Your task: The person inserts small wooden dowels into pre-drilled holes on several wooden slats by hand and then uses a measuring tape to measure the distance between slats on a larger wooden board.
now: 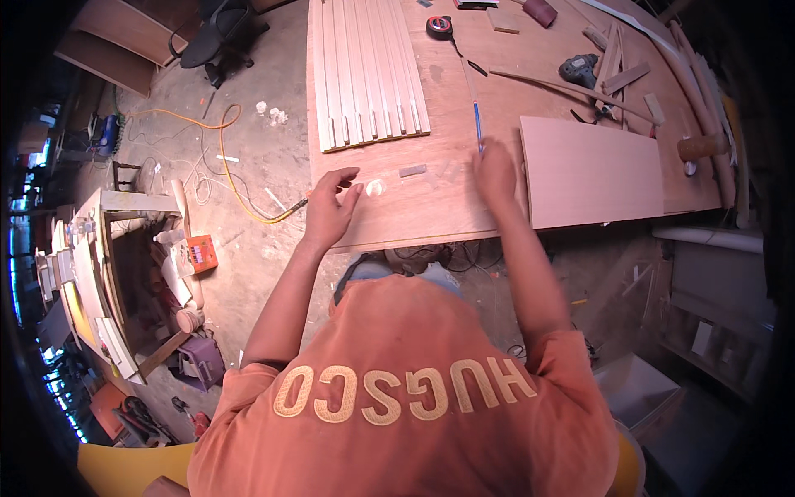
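My left hand is over the near left edge of the wooden workbench. Its fingers are curved and apart, and nothing shows between them. Just right of its fingertips lies a small white ring-shaped piece. A small grey rectangular piece rests further right, beside some faint translucent scraps. My right hand is closed at the near end of a thin blue stick, which points away from me. A pale flat panel lies right of that hand.
Grooved pale wooden strips lie side by side at the far left of the bench. Behind are a tape measure, a cordless drill and wood offcuts. A mallet sits right. A yellow hose crosses the floor.
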Motion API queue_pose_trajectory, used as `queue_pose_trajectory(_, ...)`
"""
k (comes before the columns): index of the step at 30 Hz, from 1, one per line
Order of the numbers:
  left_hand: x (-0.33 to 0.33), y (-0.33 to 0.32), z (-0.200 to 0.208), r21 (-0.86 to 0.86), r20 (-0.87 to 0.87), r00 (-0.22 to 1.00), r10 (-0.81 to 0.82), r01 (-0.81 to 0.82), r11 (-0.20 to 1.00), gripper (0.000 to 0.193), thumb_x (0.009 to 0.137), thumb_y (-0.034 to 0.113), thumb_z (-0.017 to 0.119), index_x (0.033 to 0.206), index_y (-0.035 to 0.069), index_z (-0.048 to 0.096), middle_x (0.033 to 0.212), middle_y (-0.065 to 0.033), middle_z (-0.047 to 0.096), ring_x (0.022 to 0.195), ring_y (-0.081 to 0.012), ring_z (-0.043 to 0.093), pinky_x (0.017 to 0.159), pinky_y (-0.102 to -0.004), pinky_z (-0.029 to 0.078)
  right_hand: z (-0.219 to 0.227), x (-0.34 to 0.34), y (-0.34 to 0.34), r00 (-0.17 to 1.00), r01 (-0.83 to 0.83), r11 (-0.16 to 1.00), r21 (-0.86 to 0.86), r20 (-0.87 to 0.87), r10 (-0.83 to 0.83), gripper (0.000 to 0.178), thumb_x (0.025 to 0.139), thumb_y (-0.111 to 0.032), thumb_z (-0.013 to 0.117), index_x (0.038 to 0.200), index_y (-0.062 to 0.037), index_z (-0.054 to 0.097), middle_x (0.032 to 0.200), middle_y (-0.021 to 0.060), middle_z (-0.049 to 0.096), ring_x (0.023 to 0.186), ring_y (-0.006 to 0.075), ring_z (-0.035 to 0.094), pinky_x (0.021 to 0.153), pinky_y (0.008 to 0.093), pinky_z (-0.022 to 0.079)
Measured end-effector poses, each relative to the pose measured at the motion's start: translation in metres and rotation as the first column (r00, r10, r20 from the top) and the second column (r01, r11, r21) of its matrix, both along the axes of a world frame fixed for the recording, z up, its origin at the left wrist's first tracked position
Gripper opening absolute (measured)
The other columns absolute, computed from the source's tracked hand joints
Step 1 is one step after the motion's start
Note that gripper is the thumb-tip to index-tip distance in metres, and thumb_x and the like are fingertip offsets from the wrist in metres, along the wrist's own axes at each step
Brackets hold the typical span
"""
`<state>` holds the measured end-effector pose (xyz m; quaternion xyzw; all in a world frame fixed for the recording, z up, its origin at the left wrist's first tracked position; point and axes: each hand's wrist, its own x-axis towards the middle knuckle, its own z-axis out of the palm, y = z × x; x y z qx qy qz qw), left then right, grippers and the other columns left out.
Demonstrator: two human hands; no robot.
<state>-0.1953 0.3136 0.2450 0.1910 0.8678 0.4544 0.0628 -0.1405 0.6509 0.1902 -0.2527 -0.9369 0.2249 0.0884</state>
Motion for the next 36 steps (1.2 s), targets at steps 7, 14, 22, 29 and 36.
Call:
queue_pose_trajectory(7, -0.047, -0.007, -0.020, -0.008, -0.047, 0.999, -0.021, 0.020, 1.000, 0.033, 0.096, 0.012, 0.073, 0.128, 0.006, 0.069, 0.120, -0.0146, 0.070, 0.109, -0.0282, 0.068, 0.091, -0.0384, 0.056, 0.003, 0.016, -0.068, 0.979, 0.141, 0.990, -0.027, 0.150, -0.136, 0.042, 0.091, -0.020, 0.080, 0.128, -0.0071, 0.064, 0.118, 0.0180, 0.065, 0.110, 0.0401, 0.067, 0.090, 0.0507, 0.056)
queue_pose_trajectory(14, -0.117, 0.055, -0.020, -0.051, -0.257, 0.912, -0.319, 0.317, 0.947, 0.036, 0.091, 0.011, 0.075, 0.126, 0.006, 0.068, 0.128, -0.0147, 0.067, 0.122, -0.0362, 0.060, 0.104, -0.0459, 0.050, -0.009, 0.001, -0.071, 0.973, 0.194, 0.981, -0.023, 0.131, -0.189, 0.035, 0.089, -0.012, 0.081, 0.117, -0.0060, 0.061, 0.108, 0.0167, 0.067, 0.101, 0.0395, 0.068, 0.085, 0.0510, 0.055)
queue_pose_trajectory(22, -0.143, 0.113, -0.040, -0.172, -0.327, 0.818, -0.473, 0.441, 0.881, 0.055, 0.084, 0.020, 0.081, 0.135, 0.009, 0.064, 0.141, -0.0129, 0.061, 0.137, -0.0355, 0.053, 0.114, -0.0474, 0.043, -0.004, -0.065, -0.062, 0.958, 0.085, 0.858, -0.506, -0.197, -0.210, 0.027, 0.094, -0.008, 0.070, 0.120, 0.0014, 0.067, 0.097, 0.0176, 0.076, 0.086, 0.0263, 0.076, 0.080, 0.0374, 0.059)
queue_pose_trajectory(29, -0.138, 0.112, -0.051, -0.256, -0.293, 0.828, -0.478, 0.413, 0.874, 0.057, 0.085, 0.025, 0.080, 0.137, 0.009, 0.064, 0.146, -0.0110, 0.060, 0.142, -0.0350, 0.049, 0.119, -0.0499, 0.038, -0.007, -0.085, -0.062, 0.985, 0.102, 0.826, -0.555, -0.061, -0.163, 0.020, 0.096, -0.007, 0.067, 0.113, 0.0006, 0.072, 0.099, 0.0202, 0.077, 0.088, 0.0312, 0.076, 0.080, 0.0393, 0.059)
queue_pose_trajectory(36, -0.141, 0.119, -0.051, -0.292, -0.291, 0.804, -0.518, 0.441, 0.849, 0.051, 0.090, 0.028, 0.076, 0.136, 0.009, 0.065, 0.144, -0.0103, 0.062, 0.141, -0.0344, 0.050, 0.119, -0.0496, 0.038, -0.009, -0.083, -0.074, 0.987, -0.004, 0.971, -0.238, -0.155, -0.034, 0.015, 0.096, -0.008, 0.066, 0.108, -0.0018, 0.072, 0.099, 0.0237, 0.071, 0.091, 0.0441, 0.071, 0.080, 0.0505, 0.057)
